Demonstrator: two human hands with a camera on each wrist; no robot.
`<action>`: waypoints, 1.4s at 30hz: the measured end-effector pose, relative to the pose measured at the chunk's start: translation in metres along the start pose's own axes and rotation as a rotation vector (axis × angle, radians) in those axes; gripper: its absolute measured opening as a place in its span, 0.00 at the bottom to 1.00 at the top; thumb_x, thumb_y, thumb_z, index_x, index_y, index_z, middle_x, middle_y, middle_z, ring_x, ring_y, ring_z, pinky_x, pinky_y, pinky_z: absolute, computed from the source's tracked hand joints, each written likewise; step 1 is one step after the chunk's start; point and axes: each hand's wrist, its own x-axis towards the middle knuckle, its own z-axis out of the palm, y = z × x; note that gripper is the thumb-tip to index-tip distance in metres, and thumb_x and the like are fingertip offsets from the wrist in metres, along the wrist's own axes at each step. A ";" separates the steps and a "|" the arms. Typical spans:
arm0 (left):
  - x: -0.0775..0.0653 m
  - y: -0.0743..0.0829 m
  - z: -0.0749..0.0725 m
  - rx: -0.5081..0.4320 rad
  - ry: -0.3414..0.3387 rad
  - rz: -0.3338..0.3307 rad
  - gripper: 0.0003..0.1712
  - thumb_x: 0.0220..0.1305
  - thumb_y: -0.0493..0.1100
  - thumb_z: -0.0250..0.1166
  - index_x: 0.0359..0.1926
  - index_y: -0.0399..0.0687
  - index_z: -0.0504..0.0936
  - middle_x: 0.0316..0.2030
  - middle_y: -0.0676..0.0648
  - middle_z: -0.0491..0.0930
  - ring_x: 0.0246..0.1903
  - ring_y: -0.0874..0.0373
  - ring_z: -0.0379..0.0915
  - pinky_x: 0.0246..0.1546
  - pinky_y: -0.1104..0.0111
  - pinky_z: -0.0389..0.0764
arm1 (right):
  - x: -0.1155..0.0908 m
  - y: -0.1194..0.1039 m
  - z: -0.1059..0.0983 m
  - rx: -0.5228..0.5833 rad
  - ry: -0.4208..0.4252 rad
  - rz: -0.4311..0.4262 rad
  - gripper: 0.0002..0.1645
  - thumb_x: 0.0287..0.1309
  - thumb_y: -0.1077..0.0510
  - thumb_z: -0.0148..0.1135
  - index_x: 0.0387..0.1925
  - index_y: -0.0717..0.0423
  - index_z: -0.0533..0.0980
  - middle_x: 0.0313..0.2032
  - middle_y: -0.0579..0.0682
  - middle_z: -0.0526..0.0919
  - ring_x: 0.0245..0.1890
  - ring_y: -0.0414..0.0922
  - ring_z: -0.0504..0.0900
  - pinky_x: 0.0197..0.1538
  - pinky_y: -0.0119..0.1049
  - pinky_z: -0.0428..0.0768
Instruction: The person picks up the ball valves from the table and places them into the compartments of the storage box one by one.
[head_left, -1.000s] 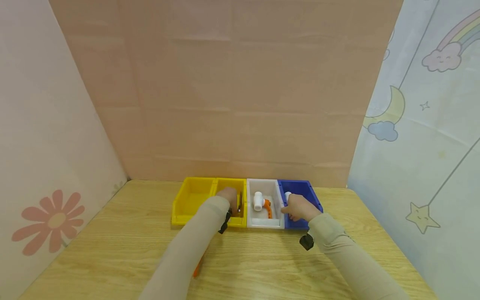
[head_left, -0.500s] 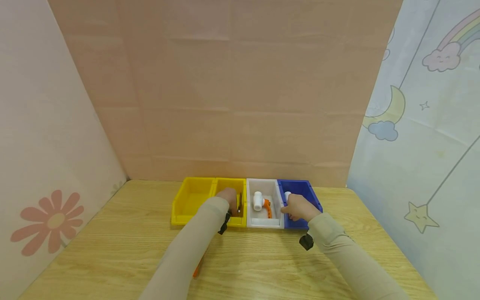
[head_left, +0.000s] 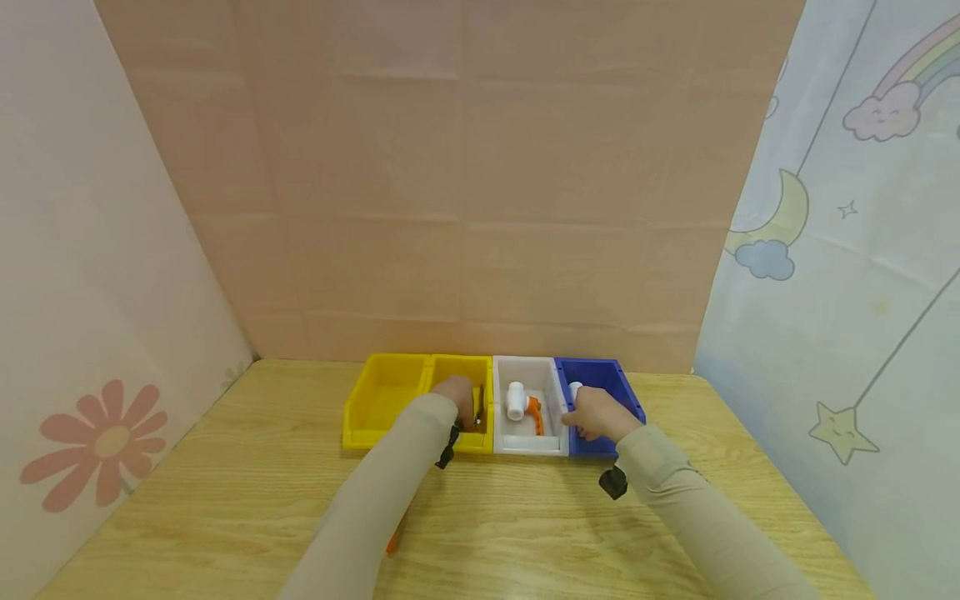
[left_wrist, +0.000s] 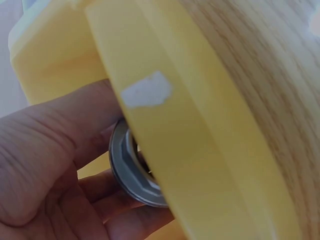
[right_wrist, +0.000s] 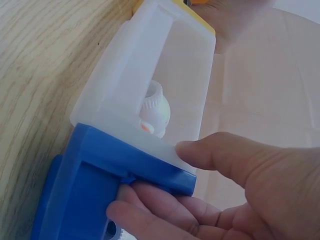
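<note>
My left hand (head_left: 456, 395) reaches into the right-hand yellow bin (head_left: 486, 446). In the left wrist view its thumb and fingers hold a flanged metal hex fitting (left_wrist: 131, 172), partly hidden behind the bin's front wall. My right hand (head_left: 597, 414) is at the seam between the white bin (head_left: 531, 364) and the blue bin (head_left: 626, 392). Seen from the right wrist, the thumb presses on the white side and the fingers curl below the blue rim, gripping the adjoining walls. A white plastic part (right_wrist: 114, 231) shows below those fingers in the blue bin.
Inside the white bin lie a white pipe fitting (head_left: 516, 402) and an orange curved piece (head_left: 536, 417). Another yellow bin (head_left: 390, 392) stands at the far left of the row. An orange strip (head_left: 395, 537) on the wooden table shows beside my left sleeve.
</note>
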 end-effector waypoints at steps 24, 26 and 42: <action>0.001 0.000 0.001 0.014 -0.022 -0.004 0.08 0.46 0.35 0.75 0.19 0.44 0.83 0.23 0.48 0.75 0.23 0.56 0.66 0.20 0.67 0.68 | -0.002 -0.003 -0.003 -0.010 -0.019 0.011 0.14 0.60 0.57 0.63 0.25 0.62 0.72 0.22 0.53 0.80 0.20 0.43 0.80 0.28 0.34 0.82; 0.001 0.001 0.001 0.018 -0.033 -0.003 0.09 0.45 0.34 0.75 0.18 0.44 0.83 0.22 0.48 0.75 0.23 0.56 0.65 0.20 0.68 0.68 | -0.003 -0.003 -0.003 -0.007 -0.016 0.018 0.14 0.59 0.57 0.63 0.25 0.61 0.72 0.22 0.53 0.80 0.20 0.42 0.80 0.28 0.34 0.82; -0.015 0.003 -0.013 0.024 -0.071 0.056 0.12 0.48 0.36 0.73 0.16 0.46 0.79 0.19 0.51 0.72 0.22 0.58 0.64 0.21 0.70 0.67 | -0.004 -0.003 -0.003 -0.016 -0.018 0.007 0.14 0.60 0.57 0.63 0.25 0.61 0.72 0.22 0.53 0.80 0.21 0.44 0.80 0.28 0.34 0.82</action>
